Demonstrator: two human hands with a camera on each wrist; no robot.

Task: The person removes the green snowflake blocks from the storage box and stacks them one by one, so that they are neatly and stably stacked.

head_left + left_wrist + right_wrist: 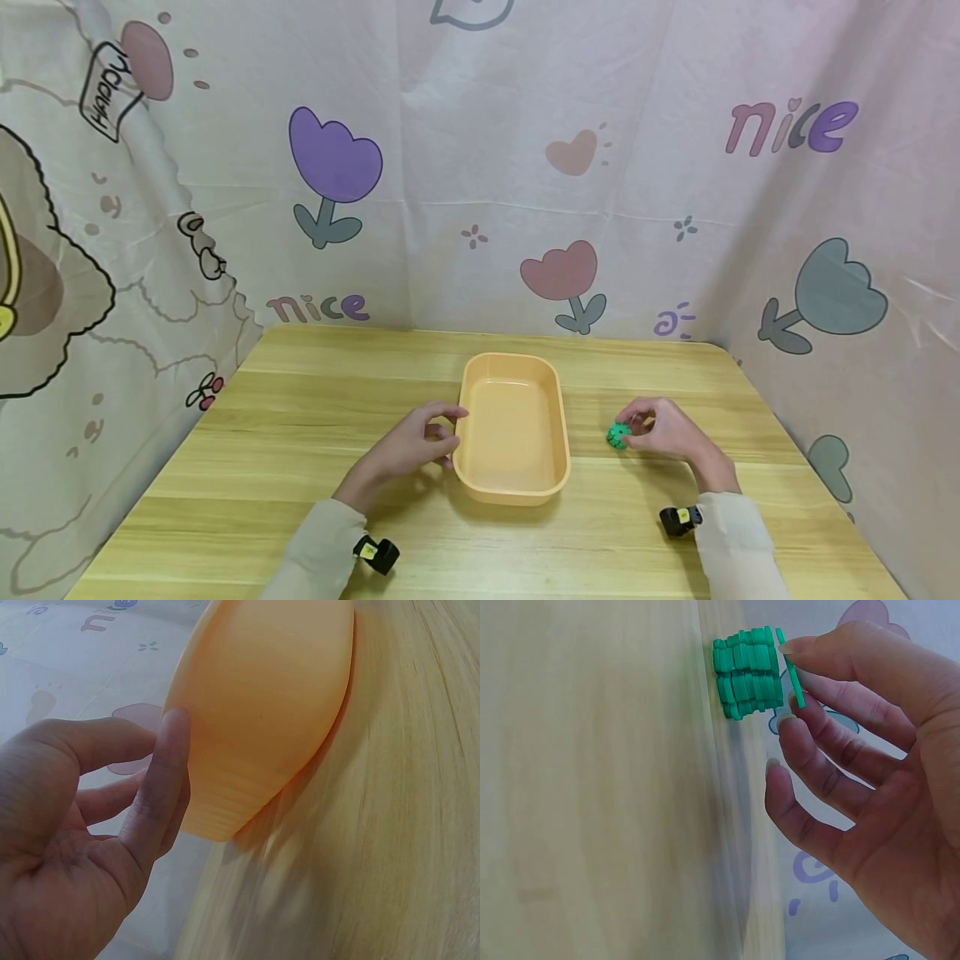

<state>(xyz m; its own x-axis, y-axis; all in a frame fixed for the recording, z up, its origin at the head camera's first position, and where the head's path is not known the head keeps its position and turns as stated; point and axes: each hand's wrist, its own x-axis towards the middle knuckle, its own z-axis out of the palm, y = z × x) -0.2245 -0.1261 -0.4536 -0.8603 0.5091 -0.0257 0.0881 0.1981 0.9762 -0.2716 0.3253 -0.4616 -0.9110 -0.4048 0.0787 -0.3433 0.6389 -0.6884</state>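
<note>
My left hand (416, 437) is at the left side of a shallow orange-yellow tray (564, 433), its fingertips gripping the rim. In the left wrist view one finger (161, 772) lies along the tray's outer wall (270, 690). To the right of the tray, my right hand (667, 429) pinches a thin green disc (792, 675), seen edge-on in the right wrist view. Just beneath that disc stands a stack of green notched discs (746, 675), with a narrow gap between them. From the head view the green pieces (618, 435) overlap into one round shape.
Both hands work over a light wood-grain table (337, 375). A printed cloth (450, 167) with flowers and lettering hangs behind it and along both sides. Small black cameras (382, 556) are worn on the wrists.
</note>
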